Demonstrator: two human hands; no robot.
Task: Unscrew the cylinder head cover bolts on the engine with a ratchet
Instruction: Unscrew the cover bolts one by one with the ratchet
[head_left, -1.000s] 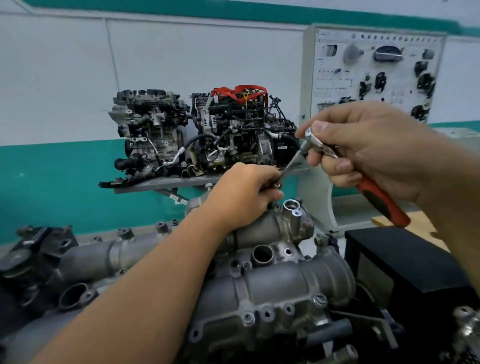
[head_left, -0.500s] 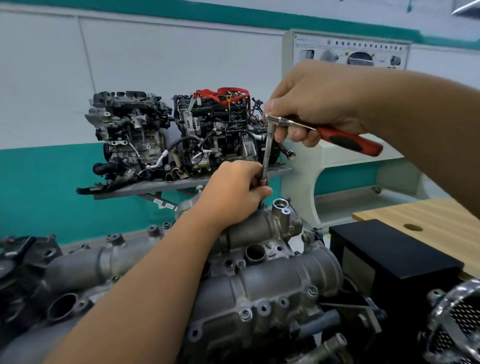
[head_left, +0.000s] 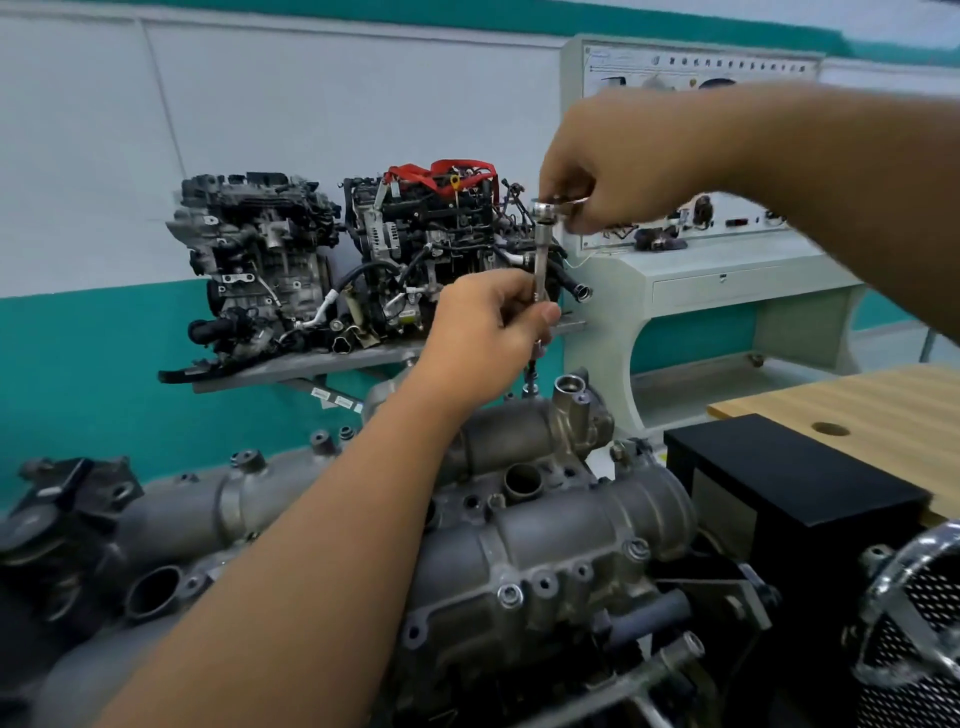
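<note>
A grey aluminium cylinder head cover (head_left: 561, 525) fills the lower middle, with several bolts along its edge, one bolt (head_left: 510, 596) near the front. The ratchet (head_left: 543, 210) stands above the cover's far end, its silver extension bar (head_left: 540, 260) pointing straight down. My left hand (head_left: 488, 332) pinches the lower part of the extension bar between thumb and fingers. A bolt (head_left: 531, 375) hangs under that hand, lifted just above the cover. My right hand (head_left: 613, 161) grips the ratchet at its head and hides the handle.
A black box (head_left: 789, 483) and a wooden tabletop (head_left: 883, 400) stand at right, with a chrome mesh guard (head_left: 919, 623) at the lower right. Two display engines (head_left: 343, 260) sit on a wall shelf behind. A white training panel (head_left: 701, 291) stands at the back right.
The ratchet went from slanted to upright. My right hand swung over the head, so the red handle is now hidden. My left hand rose with the extension bar, and the bolt came up.
</note>
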